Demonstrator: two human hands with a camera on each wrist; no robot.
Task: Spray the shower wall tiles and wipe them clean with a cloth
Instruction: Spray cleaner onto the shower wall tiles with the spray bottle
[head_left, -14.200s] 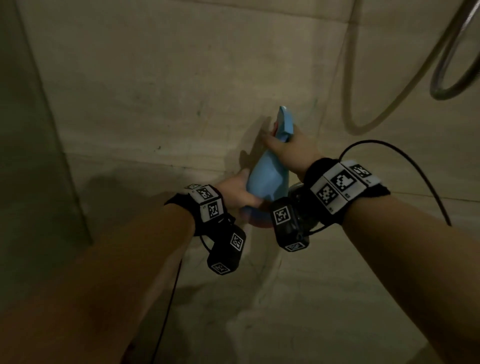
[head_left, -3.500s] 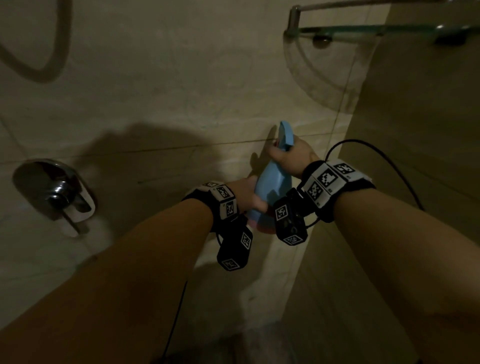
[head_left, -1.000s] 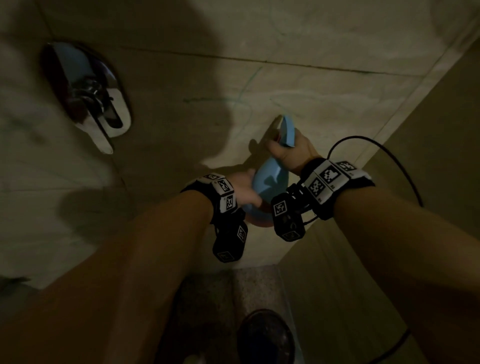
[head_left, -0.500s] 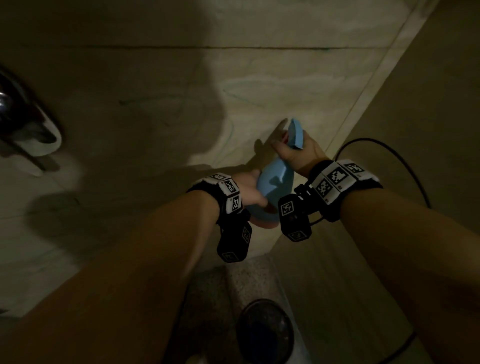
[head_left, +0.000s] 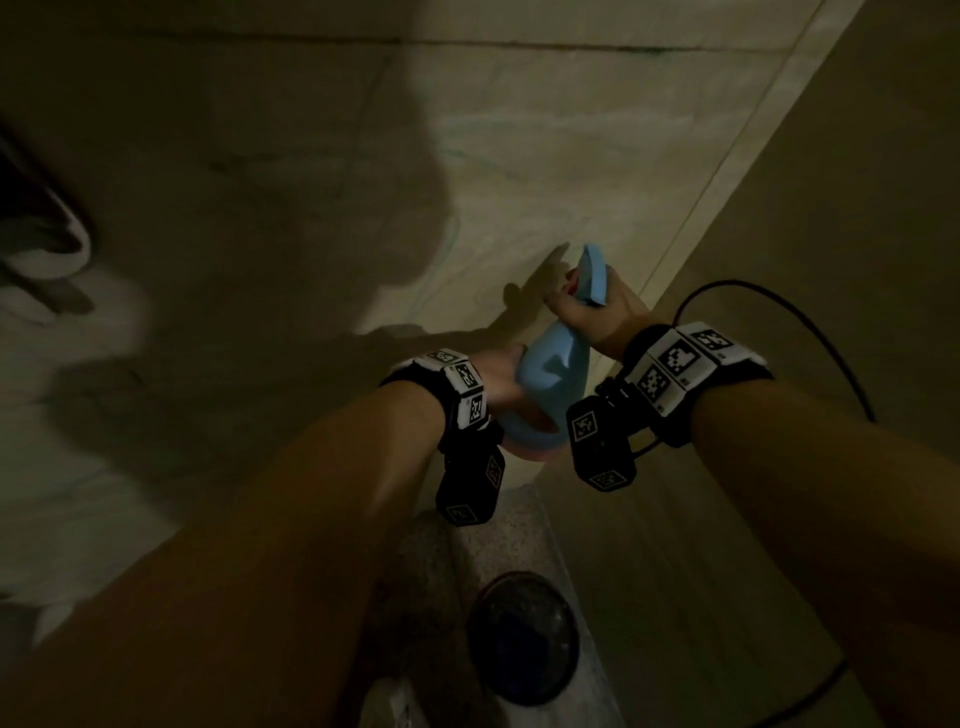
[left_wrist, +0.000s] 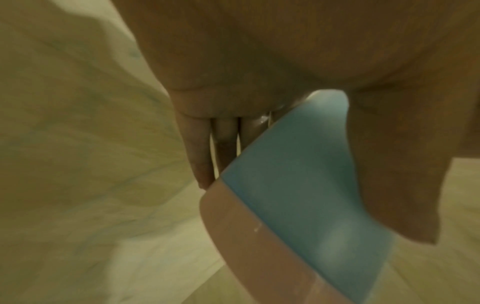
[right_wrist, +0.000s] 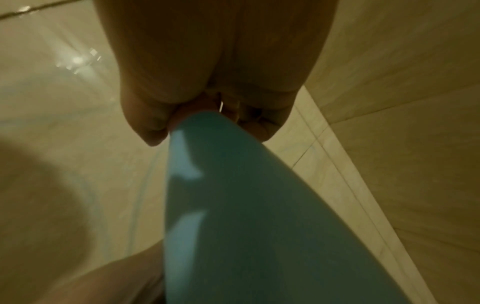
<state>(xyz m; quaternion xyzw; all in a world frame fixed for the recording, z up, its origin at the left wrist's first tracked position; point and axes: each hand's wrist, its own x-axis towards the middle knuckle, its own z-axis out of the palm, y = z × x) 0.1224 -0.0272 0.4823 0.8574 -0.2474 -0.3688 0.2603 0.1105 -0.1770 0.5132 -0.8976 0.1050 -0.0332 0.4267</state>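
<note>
Because the nozzle must face the wall tiles (head_left: 519, 171), the right hand (head_left: 597, 312) wraps its grip round the neck of the blue spray bottle (head_left: 550, 374), while the left hand (head_left: 498, 379) cups the base just below (seemingly steadying it), no cloth visible.

no words, brand names or numbers can be read anywhere. the only signs are black-and-white square code markers: several on the white blocks of the left wrist band (head_left: 462, 387), several on the right wrist band (head_left: 685, 364), and more on the dark camera housings hanging under each wrist, the left camera (head_left: 470, 493) and the right camera (head_left: 597, 441). their patterns are machine codes, not letters. the blue spray bottle (head_left: 550, 374) shows no label on any visible side.
</note>
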